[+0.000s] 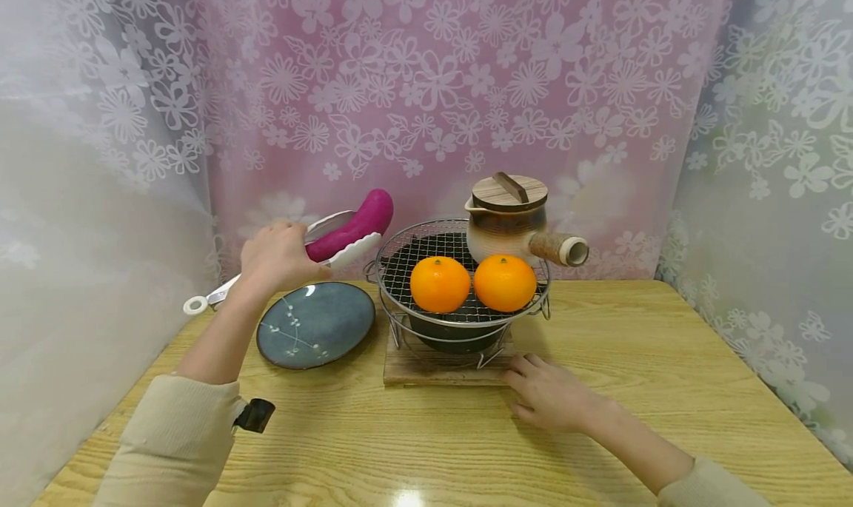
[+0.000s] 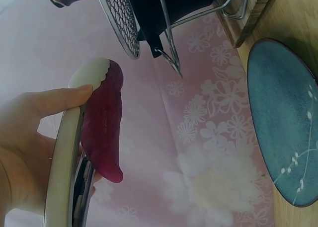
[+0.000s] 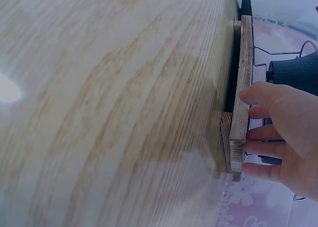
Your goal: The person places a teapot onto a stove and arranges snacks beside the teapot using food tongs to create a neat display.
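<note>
My left hand [image 1: 280, 255] holds a pair of white-handled tongs [image 1: 356, 249] in the air, left of the grill. Between the tongs' arms is a purple sweet potato [image 1: 360, 222], tilted with one end up. In the left wrist view my thumb presses on a pale tong arm [image 2: 62, 162] beside the sweet potato [image 2: 104, 117]. Low on the table, my right hand [image 1: 549, 394] grips the right front corner of a wooden board [image 1: 433, 374]. The right wrist view has the thumb and fingertips against the edge of that board [image 3: 242, 98].
On the board stands a round tabletop grill [image 1: 460, 337] with a wire mesh. Two oranges [image 1: 440, 285] sit at its front. Behind them is a lidded brown teapot [image 1: 506, 222], its side handle pointing right. A blue-grey plate [image 1: 333, 326] lies left of the grill. Flowered curtains surround the table.
</note>
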`<move>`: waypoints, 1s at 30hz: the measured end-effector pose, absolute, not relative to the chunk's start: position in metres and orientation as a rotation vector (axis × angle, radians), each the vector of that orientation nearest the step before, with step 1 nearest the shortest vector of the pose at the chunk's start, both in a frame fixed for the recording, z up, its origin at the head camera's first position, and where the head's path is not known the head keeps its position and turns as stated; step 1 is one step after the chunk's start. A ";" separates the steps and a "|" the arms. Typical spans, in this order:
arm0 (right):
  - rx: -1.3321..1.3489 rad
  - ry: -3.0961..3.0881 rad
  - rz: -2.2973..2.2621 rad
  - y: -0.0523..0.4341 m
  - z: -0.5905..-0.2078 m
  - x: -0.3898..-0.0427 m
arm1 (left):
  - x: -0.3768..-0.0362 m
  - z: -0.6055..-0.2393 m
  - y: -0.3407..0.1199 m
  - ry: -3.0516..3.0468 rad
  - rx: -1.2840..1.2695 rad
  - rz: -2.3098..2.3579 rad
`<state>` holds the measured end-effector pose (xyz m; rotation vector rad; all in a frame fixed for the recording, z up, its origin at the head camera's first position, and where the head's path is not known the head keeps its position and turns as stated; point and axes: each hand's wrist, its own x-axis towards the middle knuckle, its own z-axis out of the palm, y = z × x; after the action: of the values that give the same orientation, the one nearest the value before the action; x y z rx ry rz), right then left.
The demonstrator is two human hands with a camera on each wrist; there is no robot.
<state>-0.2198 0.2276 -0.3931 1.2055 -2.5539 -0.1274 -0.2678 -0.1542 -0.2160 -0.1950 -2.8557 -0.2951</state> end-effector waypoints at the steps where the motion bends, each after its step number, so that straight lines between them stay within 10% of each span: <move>1: 1.206 -2.553 -0.126 0.228 -0.393 -0.220 | -0.268 -0.215 -0.153 -2.856 -0.200 -0.294; 30: 1.211 -2.516 -0.108 0.228 -0.394 -0.220 | -0.272 -0.206 -0.115 -2.895 -0.292 -0.217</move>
<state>-0.2196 0.2278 -0.3939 1.2109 -2.5160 -0.1076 -0.2715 -0.1149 -0.2060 -0.2923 -2.8947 -0.2174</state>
